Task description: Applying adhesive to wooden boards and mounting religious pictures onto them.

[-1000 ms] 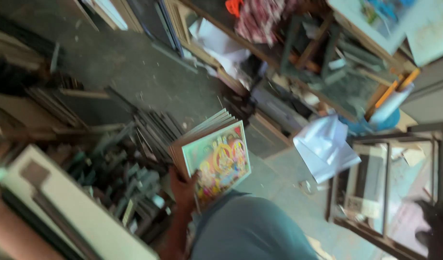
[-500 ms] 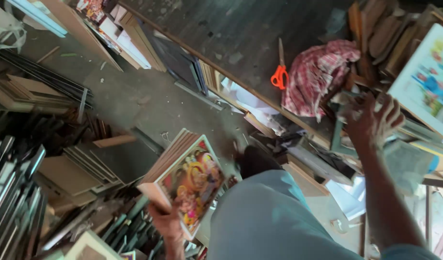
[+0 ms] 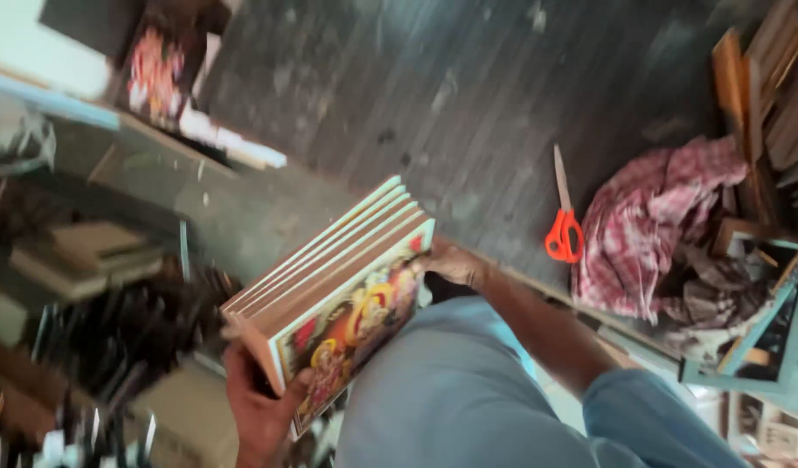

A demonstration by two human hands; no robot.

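I hold a stack of several framed colourful pictures (image 3: 342, 286) in front of my body, tilted with the picture side toward me. My left hand (image 3: 264, 407) grips the stack's lower corner from beneath. My right hand (image 3: 451, 260) holds the stack's upper right edge, its forearm coming in from the lower right in a blue sleeve. The top picture shows bright red, yellow and green figures.
A dark wooden tabletop (image 3: 433, 95) lies ahead, with orange-handled scissors (image 3: 562, 227) and a red checked cloth (image 3: 663, 221) on it. Piled frames and strips (image 3: 95, 329) fill the left. Wooden frames (image 3: 763, 87) lean at the right. A blue-grey frame (image 3: 754, 347) sits at lower right.
My right hand has come down from the frames at the right and taken hold of the stack's edge. The view has swung toward the dark tabletop, and the stack is now higher and closer.
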